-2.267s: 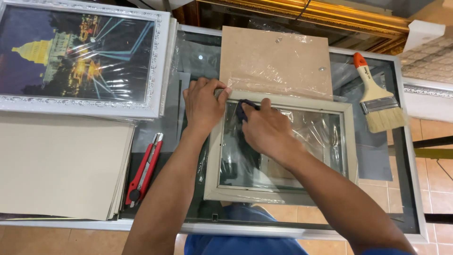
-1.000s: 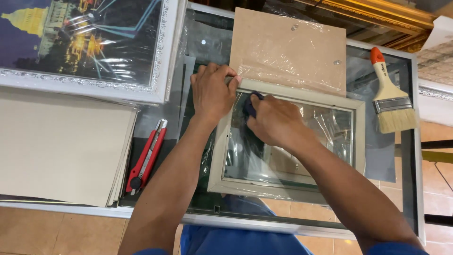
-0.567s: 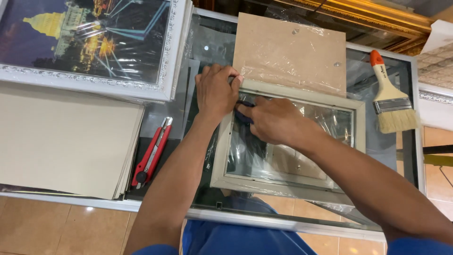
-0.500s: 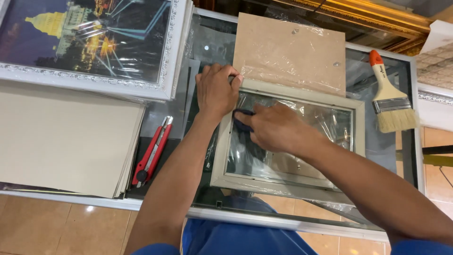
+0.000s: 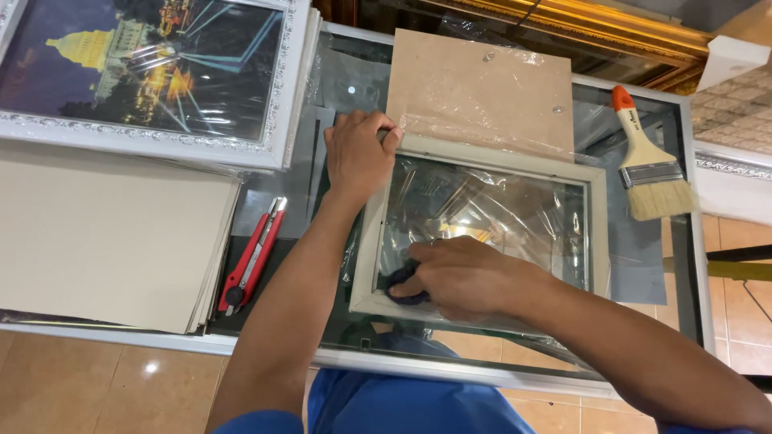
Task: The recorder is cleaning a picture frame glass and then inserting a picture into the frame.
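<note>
While the left hand (image 5: 358, 154) grips the pale frame's (image 5: 599, 233) top corner, the right hand (image 5: 466, 277) presses a dark cloth (image 5: 404, 287) — fingers closed on it — against the glass (image 5: 490, 213).

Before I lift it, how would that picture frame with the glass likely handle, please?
The picture frame looks rigid, so it should lift flat. Its glass pane is probably fragile and slippery. It may slide on the glass table, perhaps why the left hand steadies its corner.
</note>
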